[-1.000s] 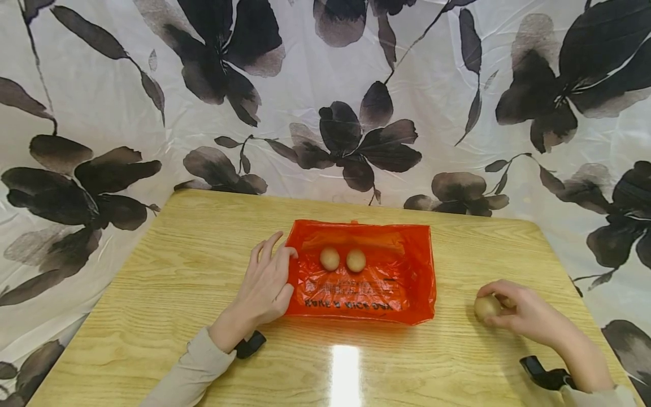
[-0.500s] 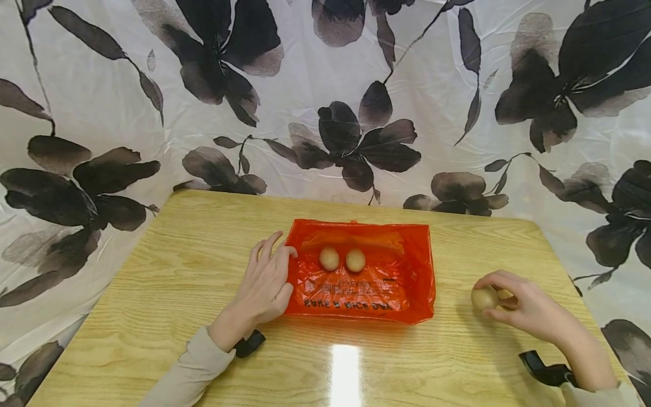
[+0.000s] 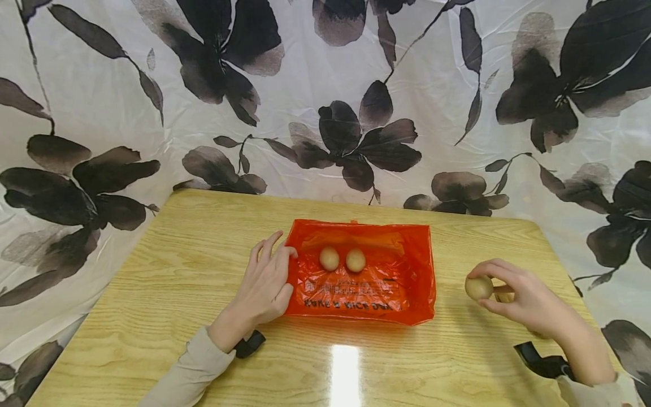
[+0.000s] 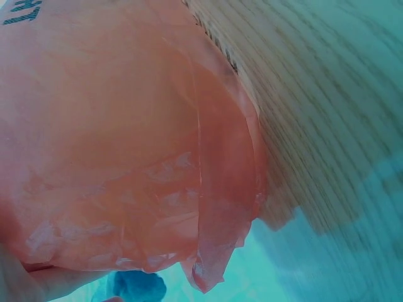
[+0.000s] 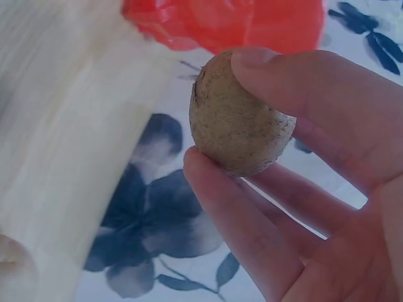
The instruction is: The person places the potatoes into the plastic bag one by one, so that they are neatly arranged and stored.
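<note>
In the head view a red plastic bag [image 3: 414, 249], its mouth spread wide, lies mid-table with printed letters on its near side. Two round tan balls [image 3: 329, 259] rest inside it. My left hand [image 3: 264, 282] grips the bag's left rim, a finger bent over the edge. To the right of the bag, my right hand [image 3: 529, 297] pinches another ball [image 5: 236, 116] between thumb and fingertips; its brown skin looks rough and speckled in the right wrist view. A further ball [image 3: 504, 295] shows partly behind the right hand's fingers.
The light wooden table [image 3: 168, 271] ends at a curtain [image 3: 295, 68] with dark flowers. A round tan object [image 5: 14, 267] shows at the lower left edge of the right wrist view. Black straps [image 3: 544, 362] sit at both wrists.
My right hand has raised the pinched ball and moved it slightly left and away from me. The left hand and the bag stay as they were.
</note>
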The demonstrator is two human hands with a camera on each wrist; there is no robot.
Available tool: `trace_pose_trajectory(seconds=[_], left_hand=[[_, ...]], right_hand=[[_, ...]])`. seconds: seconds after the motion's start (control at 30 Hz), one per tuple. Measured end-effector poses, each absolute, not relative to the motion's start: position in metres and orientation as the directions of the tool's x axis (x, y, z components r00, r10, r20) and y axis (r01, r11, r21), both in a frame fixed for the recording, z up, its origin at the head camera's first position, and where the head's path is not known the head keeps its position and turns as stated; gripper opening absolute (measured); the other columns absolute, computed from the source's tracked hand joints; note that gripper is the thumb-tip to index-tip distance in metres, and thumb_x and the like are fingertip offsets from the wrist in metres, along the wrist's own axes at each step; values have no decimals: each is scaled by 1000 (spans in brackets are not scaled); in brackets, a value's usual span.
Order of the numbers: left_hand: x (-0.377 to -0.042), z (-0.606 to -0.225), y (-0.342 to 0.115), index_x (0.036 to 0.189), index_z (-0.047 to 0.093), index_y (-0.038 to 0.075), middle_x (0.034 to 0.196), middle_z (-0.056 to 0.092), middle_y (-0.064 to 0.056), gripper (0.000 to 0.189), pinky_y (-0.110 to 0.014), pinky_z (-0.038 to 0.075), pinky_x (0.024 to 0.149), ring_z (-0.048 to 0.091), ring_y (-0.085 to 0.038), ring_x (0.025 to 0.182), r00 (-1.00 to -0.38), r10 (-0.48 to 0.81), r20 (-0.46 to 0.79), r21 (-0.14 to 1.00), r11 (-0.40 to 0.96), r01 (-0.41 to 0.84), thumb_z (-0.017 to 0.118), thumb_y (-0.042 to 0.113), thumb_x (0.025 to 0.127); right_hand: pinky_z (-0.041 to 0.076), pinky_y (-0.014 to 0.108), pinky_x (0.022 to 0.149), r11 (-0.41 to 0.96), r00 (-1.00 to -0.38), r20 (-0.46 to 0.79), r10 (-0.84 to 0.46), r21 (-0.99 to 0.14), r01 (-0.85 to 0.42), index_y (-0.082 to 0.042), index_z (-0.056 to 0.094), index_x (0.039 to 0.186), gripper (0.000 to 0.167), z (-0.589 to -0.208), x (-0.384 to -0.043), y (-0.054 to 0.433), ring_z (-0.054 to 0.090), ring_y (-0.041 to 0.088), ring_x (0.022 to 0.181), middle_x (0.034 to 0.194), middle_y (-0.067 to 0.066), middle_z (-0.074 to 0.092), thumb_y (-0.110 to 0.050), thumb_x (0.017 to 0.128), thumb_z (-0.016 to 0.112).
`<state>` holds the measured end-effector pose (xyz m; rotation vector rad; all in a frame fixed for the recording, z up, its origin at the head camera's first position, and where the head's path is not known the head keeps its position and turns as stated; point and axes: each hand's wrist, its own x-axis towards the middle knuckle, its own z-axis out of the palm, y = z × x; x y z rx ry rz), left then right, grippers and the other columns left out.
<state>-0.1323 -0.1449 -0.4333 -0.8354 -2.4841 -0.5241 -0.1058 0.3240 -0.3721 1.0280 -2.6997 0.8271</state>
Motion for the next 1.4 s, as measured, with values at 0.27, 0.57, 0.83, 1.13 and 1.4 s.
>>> trace_pose_trajectory(seconds=[0.27,0.57,0.83,1.13,1.4], left_hand=[[-132,-434,-144,106,47,0,102,57,-14,39,-62,23,106,33,-46,137,-702,461,543,198,742,641,35,11,70],[-131,-433,-144,107,46,0,104,57,-14,39,-62,23,106,32,-46,137,-708,464,532,207,740,640,36,12,70],[-130,-432,-144,107,46,1,103,57,-14,40,-61,22,107,30,-44,138,-716,460,525,209,746,632,36,12,70],[-130,-432,-144,107,47,1,104,57,-14,40,-61,23,107,31,-44,138,-715,461,526,203,748,632,36,12,70],[-131,-432,-144,106,47,0,106,57,-14,39,-62,23,106,31,-45,138,-709,463,532,199,746,636,36,12,70]], right_hand=[[51,12,75,600,-710,366,-601,-381,-704,-13,67,112,59,-357,-111,315,58,3,99,111,0,63,6,61,86],[48,12,76,570,-636,404,-658,-285,-771,-17,67,111,35,-338,-122,301,60,7,94,111,-7,63,-38,84,77],[44,12,84,570,-621,379,-686,-249,-783,-15,67,110,55,-323,-131,282,59,9,97,111,-6,63,0,60,87],[54,30,74,571,-615,339,-712,-230,-788,-16,67,109,52,-314,-141,260,61,11,90,109,-5,63,1,64,86],[55,33,72,559,-603,279,-747,-228,-797,-14,68,107,46,-310,-153,243,59,10,90,108,-4,62,2,66,83]])
